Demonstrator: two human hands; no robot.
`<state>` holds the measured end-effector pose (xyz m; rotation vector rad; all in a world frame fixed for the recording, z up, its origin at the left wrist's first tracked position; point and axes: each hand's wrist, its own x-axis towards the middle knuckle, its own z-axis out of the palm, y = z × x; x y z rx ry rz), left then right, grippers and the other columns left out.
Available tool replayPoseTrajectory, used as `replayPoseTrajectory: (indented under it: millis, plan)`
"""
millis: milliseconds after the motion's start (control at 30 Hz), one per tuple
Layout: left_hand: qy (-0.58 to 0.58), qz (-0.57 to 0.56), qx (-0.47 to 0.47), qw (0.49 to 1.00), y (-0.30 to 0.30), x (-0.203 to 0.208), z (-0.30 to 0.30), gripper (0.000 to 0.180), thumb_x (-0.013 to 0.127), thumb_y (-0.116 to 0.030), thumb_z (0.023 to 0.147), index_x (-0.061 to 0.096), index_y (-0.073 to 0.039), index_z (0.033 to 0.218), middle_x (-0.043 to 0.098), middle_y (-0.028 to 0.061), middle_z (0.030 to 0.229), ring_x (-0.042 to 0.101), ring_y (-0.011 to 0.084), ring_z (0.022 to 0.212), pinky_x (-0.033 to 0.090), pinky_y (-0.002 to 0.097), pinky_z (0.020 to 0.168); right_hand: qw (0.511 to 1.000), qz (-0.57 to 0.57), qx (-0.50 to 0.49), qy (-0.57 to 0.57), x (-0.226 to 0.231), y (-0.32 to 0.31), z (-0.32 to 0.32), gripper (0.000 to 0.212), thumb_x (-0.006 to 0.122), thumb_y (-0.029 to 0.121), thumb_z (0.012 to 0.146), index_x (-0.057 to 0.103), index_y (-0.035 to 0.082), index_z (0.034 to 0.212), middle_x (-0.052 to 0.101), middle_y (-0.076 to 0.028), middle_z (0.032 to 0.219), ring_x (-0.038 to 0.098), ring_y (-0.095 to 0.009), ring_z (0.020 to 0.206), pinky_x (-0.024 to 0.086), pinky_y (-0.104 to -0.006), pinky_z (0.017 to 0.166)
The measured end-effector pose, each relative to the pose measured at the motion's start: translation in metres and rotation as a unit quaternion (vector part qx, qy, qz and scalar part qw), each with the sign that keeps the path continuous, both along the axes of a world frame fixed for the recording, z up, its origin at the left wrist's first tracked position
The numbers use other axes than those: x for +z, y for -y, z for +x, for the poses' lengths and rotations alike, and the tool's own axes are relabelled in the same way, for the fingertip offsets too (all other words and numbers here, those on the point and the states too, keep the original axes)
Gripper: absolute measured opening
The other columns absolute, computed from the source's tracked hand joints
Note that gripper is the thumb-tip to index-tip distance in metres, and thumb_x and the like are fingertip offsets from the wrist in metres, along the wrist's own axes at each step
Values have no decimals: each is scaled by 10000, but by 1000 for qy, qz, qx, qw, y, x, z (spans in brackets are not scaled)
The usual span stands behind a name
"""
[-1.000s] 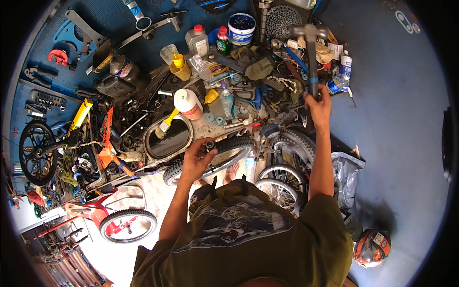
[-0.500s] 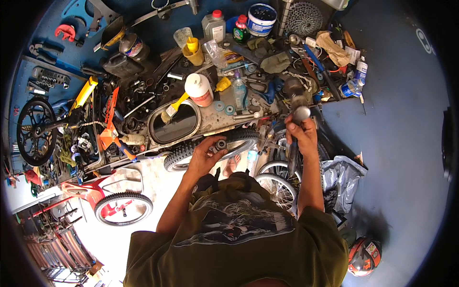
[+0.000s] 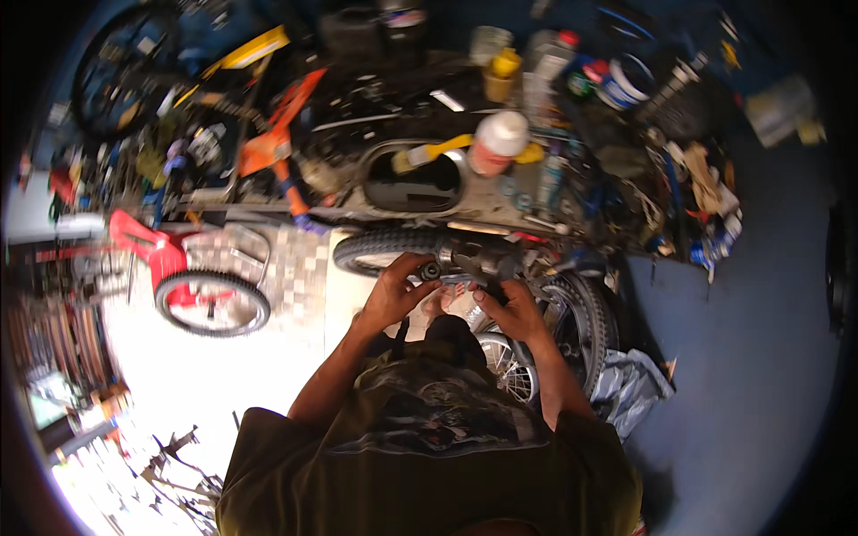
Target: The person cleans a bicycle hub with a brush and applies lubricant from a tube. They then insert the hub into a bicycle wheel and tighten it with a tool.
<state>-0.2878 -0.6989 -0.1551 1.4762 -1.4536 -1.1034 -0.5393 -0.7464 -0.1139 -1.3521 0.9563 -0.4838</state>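
Note:
Between the fingers and thumb of my left hand (image 3: pixel 391 295) is a short, round metal part (image 3: pixel 431 270) with a ringed end. My right hand (image 3: pixel 514 311) is closed around the handle of a hammer (image 3: pixel 483 259), whose metal head is close to the round part. Motion blur hides whether the two touch. Just beyond my hands lies a wheel with a knobbly black tyre (image 3: pixel 357 250), beside the workbench's front edge.
Across the cluttered workbench are a dark oval basin (image 3: pixel 371 192), a brush with a yellow handle (image 3: pixel 442 150), a white bottle (image 3: pixel 500 134) and an orange tool (image 3: pixel 268 152). A red bicycle frame (image 3: pixel 165 255) stands left. More wheels (image 3: pixel 585 322) and a grey plastic bag (image 3: pixel 630 389) are right.
My right hand has brought the hammer down and left, close to the part in my left hand. The whole view has turned, so the bench appears shifted right and is blurred.

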Motion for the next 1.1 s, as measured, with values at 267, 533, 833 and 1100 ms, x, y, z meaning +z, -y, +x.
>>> replayPoseTrajectory:
  millis: [267, 533, 833, 1100]
  plan:
    - [-3, -2, 220, 976, -156, -25, 148, 417, 781, -88, 849, 651, -54, 1244, 686, 126, 1081, 709, 227, 892, 575, 326, 725, 992, -88, 85, -22, -7, -74, 188, 440, 704, 250, 937, 550, 1, 1266, 685, -110, 1033, 681, -188, 886, 534, -331, 815]
    - [13, 56, 451, 891, -392, -109, 307, 482, 792, -108, 837, 615, -70, 1284, 695, 121, 1120, 712, 216, 928, 563, 356, 764, 936, -217, 257, -105, -77, -193, 393, 360, 708, 225, 902, 574, 3, 1151, 660, -134, 941, 693, -243, 803, 530, -393, 709]
    - [-19, 90, 711, 697, -528, -337, 387, 406, 788, -111, 830, 590, -70, 1182, 706, 157, 1114, 720, 268, 899, 561, 393, 770, 758, -297, 561, -151, -230, -298, 593, 366, 550, 312, 1003, 548, 15, 1216, 695, -256, 924, 665, -480, 854, 533, -532, 715]
    - [32, 128, 800, 586, -573, -582, 440, 407, 800, -144, 805, 657, -120, 1185, 613, 157, 1079, 622, 323, 951, 513, 426, 830, 669, -322, 661, -105, -501, -392, 722, 374, 506, 333, 1024, 515, 0, 1194, 683, -275, 868, 661, -493, 780, 535, -563, 674]
